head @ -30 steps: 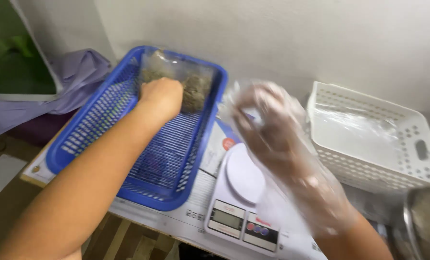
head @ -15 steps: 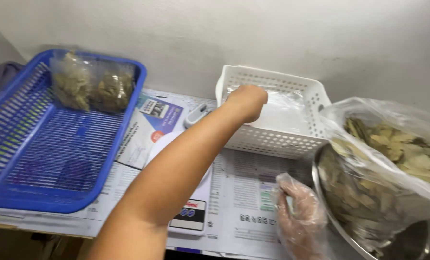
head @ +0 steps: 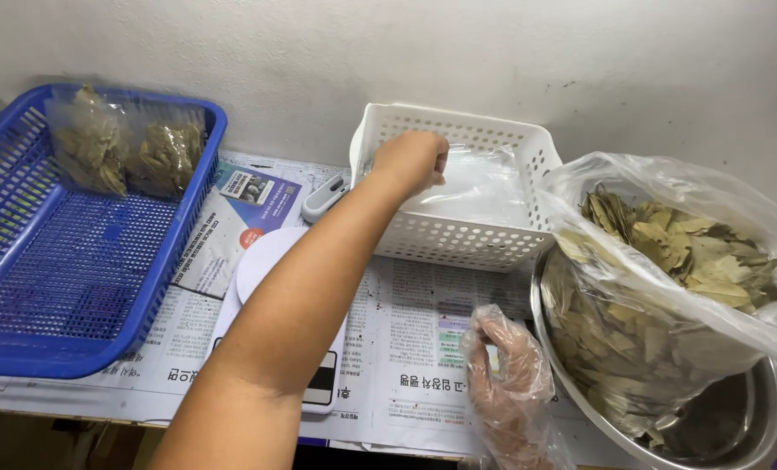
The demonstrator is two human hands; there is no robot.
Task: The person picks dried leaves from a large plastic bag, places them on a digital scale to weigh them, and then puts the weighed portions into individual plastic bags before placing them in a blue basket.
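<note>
Clear plastic bags (head: 484, 187) are lying glossy and flat inside the white slotted plastic basket (head: 458, 239) by the wall. The left hand (head: 410, 159) is now dipping inside, fingers pinching a bag; the gloved right hand (head: 506, 383) is staying loosely curled, empty, over the newspaper-covered tabletop (head: 406, 348).

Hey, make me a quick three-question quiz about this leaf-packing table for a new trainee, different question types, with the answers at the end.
1. True or false: the left hand reaches into the white basket.
2. Multiple choice: where do the two filled leaf bags lie? A) in the metal bowl B) in the blue basket C) on the scale
3. Fill in: the right hand wears a clear plastic ____.

Key
1. True; it touches the clear bags inside.
2. B, at the far end of the blue basket; the metal bowl holds the big open bag of dried leaves, and the scale lies under the forearm.
3. Glove.
</note>
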